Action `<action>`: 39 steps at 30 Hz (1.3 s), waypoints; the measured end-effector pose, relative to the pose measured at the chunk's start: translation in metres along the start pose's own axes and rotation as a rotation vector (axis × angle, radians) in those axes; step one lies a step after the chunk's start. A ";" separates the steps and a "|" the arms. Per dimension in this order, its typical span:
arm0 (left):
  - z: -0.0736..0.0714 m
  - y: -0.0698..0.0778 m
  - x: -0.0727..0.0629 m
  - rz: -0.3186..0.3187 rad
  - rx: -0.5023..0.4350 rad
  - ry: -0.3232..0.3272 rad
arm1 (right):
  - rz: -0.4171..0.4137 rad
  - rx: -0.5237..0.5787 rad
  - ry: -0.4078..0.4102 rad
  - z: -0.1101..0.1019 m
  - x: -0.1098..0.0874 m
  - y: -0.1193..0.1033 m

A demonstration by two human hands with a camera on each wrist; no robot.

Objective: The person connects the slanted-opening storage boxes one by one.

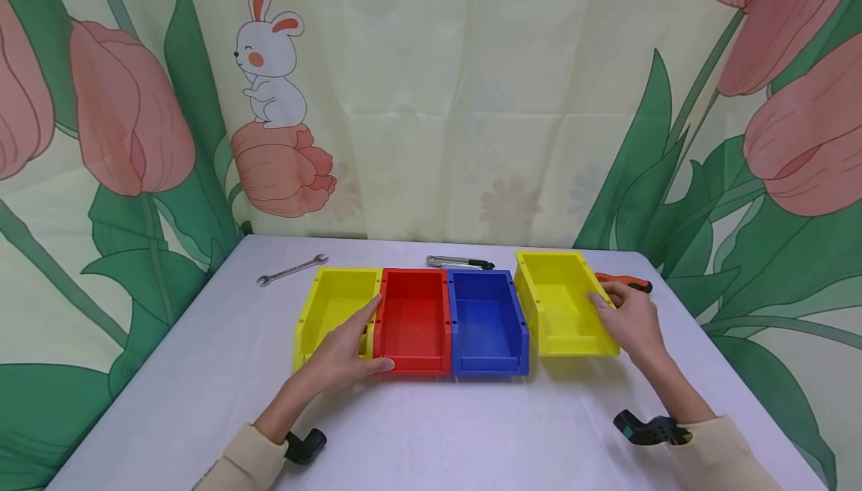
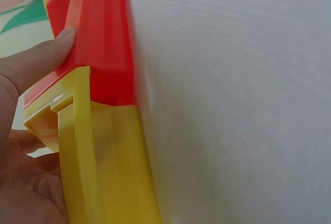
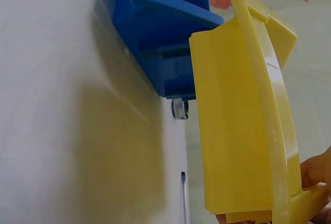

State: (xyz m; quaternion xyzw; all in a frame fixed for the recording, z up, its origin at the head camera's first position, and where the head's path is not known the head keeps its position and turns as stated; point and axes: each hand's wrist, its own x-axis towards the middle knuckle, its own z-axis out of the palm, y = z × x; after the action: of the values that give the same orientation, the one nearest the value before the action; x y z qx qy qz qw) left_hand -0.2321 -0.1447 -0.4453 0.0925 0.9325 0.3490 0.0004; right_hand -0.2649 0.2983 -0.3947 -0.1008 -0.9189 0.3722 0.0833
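Observation:
My right hand grips the right side of a yellow bin, thumb over its rim. The bin is tilted and raised, and its shadow lies on the table below in the right wrist view. Left of it a blue bin, a red bin and another yellow bin stand side by side. My left hand reaches across the left yellow bin with extended fingers. Its thumb rests on the red bin's front edge, while its other fingers are partly hidden behind the yellow bin's front.
On the white table, a wrench lies at the back left and a utility knife behind the bins. An orange-handled tool is partly hidden behind my right hand. A printed curtain hangs along the back.

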 end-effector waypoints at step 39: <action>0.001 0.000 -0.001 -0.022 -0.006 -0.004 | -0.471 -0.030 0.086 0.013 -0.004 -0.047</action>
State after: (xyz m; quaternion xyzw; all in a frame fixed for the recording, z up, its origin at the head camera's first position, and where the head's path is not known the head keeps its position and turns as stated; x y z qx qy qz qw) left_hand -0.2312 -0.1444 -0.4456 0.0829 0.9325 0.3514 0.0063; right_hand -0.2700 0.2557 -0.3711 0.0992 -0.9182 0.3240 0.2053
